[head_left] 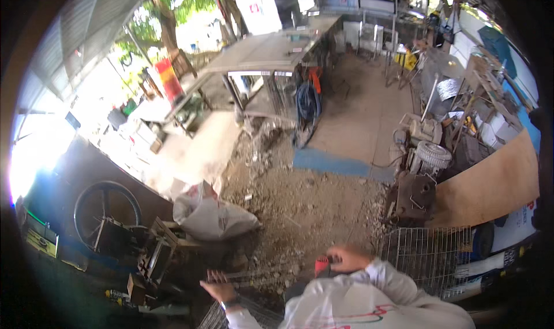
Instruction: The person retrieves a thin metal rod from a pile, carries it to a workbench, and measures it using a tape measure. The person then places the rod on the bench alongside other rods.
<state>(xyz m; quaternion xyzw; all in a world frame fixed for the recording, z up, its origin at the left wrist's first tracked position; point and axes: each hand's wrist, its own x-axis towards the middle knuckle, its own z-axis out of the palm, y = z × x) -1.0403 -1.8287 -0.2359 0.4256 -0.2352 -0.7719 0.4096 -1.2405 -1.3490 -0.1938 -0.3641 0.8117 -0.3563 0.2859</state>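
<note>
My right hand (350, 258) is closed around a tool with a red and black end (322, 264), held in front of my body; its kind cannot be made out. Lower and to the left, my left hand (218, 285) has its fingers apart and nothing clearly in it, with a band on the wrist. Close under that hand, a wire mesh (239, 314) shows at the lower edge. Beside my right arm stands another wire mesh panel or cage (426, 251). Motion blurs both hands slightly.
Rubble-strewn ground (311, 213) lies ahead, with a pale sack (210, 213) on the left. A big workbench (259, 51) stands farther off. Scrap and machine parts (424, 150) pile up at the right, by a curved brown board (490, 182). A spoked wheel (108, 213) leans far left.
</note>
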